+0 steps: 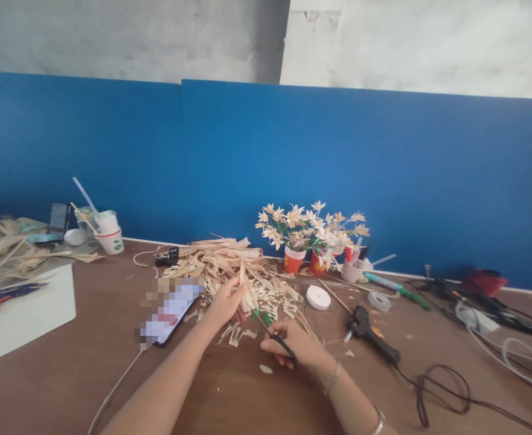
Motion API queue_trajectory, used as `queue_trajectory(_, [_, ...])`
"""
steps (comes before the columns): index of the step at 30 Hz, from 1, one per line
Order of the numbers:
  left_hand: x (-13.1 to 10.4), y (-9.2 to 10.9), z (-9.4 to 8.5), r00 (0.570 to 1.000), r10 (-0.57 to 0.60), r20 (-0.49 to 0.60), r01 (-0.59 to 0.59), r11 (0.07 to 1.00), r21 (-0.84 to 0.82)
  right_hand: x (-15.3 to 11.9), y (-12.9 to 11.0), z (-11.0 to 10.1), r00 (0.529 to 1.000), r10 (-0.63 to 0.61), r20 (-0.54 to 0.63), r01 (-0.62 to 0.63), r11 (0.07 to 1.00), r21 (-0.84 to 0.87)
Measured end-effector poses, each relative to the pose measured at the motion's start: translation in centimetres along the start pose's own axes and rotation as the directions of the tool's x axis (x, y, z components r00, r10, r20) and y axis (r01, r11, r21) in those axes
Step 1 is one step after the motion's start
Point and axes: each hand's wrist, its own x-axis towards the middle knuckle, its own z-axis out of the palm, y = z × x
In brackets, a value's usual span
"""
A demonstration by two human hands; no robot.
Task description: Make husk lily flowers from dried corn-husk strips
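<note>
My left hand point(227, 300) pinches a pale strip of dried husk point(242, 275), holding it upright over the table. Black-handled scissors point(280, 343) are in my right hand point(293, 344), fingers wrapped round the handles, with the blades pointing up and left toward the strip. Whether the blades touch it I cannot tell. Behind both hands spreads a heap of husk strips and cut pieces point(211, 257). Small cut scraps point(235, 334) lie on the table just below my left hand. Something green shows by the scissor blades, partly hidden.
A phone point(175, 314) with a cable lies left of my hands. Flowers point(315, 226) stand in red cups point(294, 261) behind. To the right are a white tape roll point(318, 297), a glue gun point(369, 335) and loose cables. A blue partition point(229, 163) closes the back.
</note>
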Motion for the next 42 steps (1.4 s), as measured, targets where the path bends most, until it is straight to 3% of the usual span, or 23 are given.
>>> queue_trajectory(19, [0.1,-0.7,-0.1,1.0,0.013,0.005,-0.013,1.0,0.017,-0.1,-0.6,-0.1,0.999,-0.02,-0.035,0.015,0.99,-0.139])
queue_trajectory(42, [0.3,-0.7,1.0,0.996,-0.008,-0.089,-0.01,0.98,-0.2,0.2,-1.1,0.2,0.987,-0.025,-0.159,0.011,0.996,-0.086])
